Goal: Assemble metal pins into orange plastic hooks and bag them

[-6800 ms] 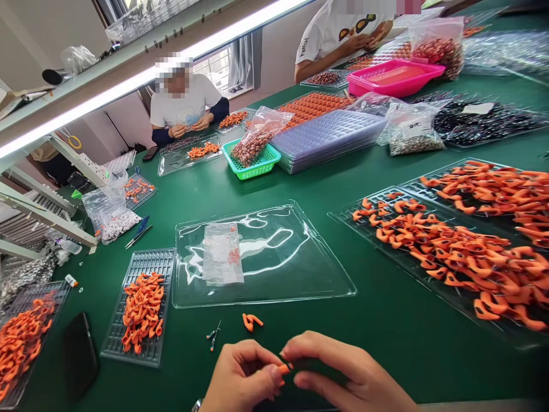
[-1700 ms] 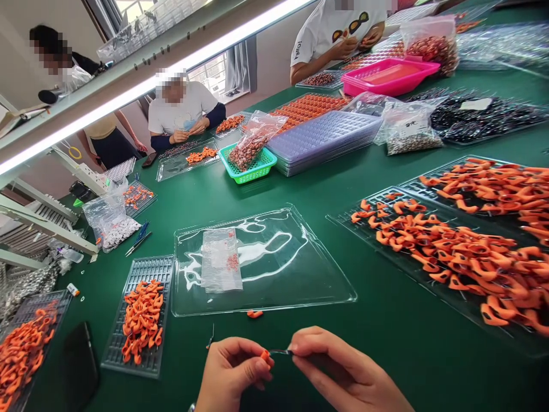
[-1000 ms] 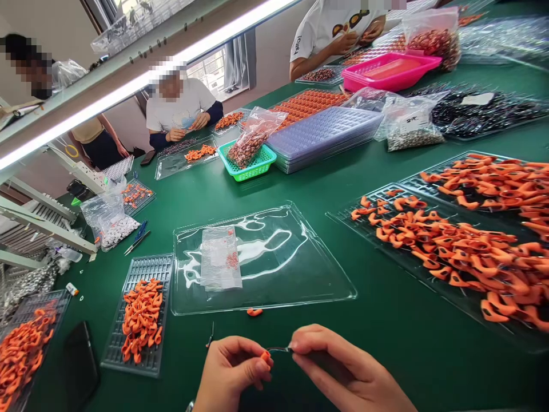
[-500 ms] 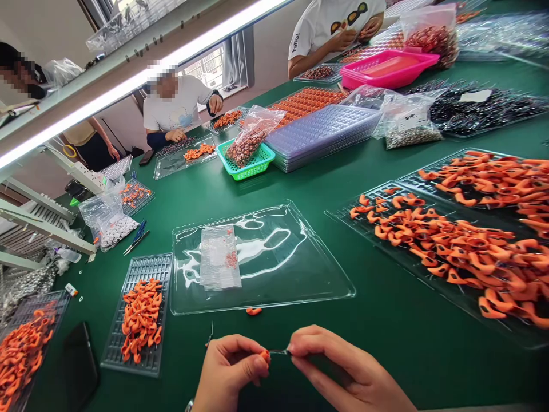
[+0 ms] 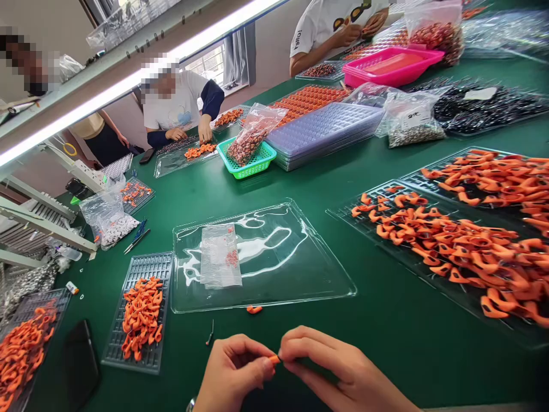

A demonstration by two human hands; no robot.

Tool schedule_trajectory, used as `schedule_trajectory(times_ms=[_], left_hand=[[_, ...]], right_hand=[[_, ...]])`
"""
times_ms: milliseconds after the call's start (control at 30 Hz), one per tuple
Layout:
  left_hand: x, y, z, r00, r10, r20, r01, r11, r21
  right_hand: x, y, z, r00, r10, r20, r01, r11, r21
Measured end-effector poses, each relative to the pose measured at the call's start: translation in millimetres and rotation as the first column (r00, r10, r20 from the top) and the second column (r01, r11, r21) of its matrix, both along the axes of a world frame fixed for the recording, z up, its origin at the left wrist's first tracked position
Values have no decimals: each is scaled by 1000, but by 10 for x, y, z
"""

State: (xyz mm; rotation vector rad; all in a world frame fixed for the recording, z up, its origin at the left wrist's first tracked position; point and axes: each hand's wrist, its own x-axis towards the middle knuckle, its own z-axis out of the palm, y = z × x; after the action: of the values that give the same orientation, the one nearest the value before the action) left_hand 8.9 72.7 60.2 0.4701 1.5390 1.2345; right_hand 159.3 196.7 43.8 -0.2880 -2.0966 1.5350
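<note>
At the bottom edge my left hand [image 5: 234, 372] pinches a small orange piece [image 5: 273, 359] between thumb and fingers. My right hand [image 5: 338, 372] is closed in a pinch right against that piece; what it holds is hidden between the fingertips. On the green table [image 5: 386, 326] just beyond them lie one loose orange piece [image 5: 254, 309] and a small dark metal pin [image 5: 210, 333]. A clear plastic tray [image 5: 300, 269] with a small plastic bag [image 5: 220, 255] in it sits behind those.
A gridded tray [image 5: 148, 357] with orange pieces lies at left, beside a black phone [image 5: 79, 360]. Two large trays [image 5: 373, 229] of orange pieces fill the right. Farther back are a teal basket [image 5: 253, 166], stacked trays [image 5: 326, 134], a pink bin [image 5: 390, 68] and seated people.
My hands have closed together: the thin metal pin seen between them half a second ago is now hidden in the fingertips. A co-worker across the table has reached an arm toward a tray.
</note>
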Motion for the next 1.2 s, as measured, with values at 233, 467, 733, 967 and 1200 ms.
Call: schedule_trajectory(times_ms=[233,467,733,967,1200], left_hand=[[-1,-27,-28,1000,-7,29,7,1000,11],[31,-16,-68,998,15,56,-16,1000,8],[65,-15,-74,998,26,65,-27,1000,13],[65,-15,-155,983,60,171,-70,996,54],[81,31,-132,950,123,286,-148,987,68]], right_hand=[[-13,7,-50,996,-49,69,56,993,-106],[-12,3,-51,984,-34,175,71,975,-210],[-1,-42,-74,993,-84,-77,102,958,267],[-23,22,-104,974,2,-226,86,923,376],[37,84,-73,1000,-25,11,26,999,-34]])
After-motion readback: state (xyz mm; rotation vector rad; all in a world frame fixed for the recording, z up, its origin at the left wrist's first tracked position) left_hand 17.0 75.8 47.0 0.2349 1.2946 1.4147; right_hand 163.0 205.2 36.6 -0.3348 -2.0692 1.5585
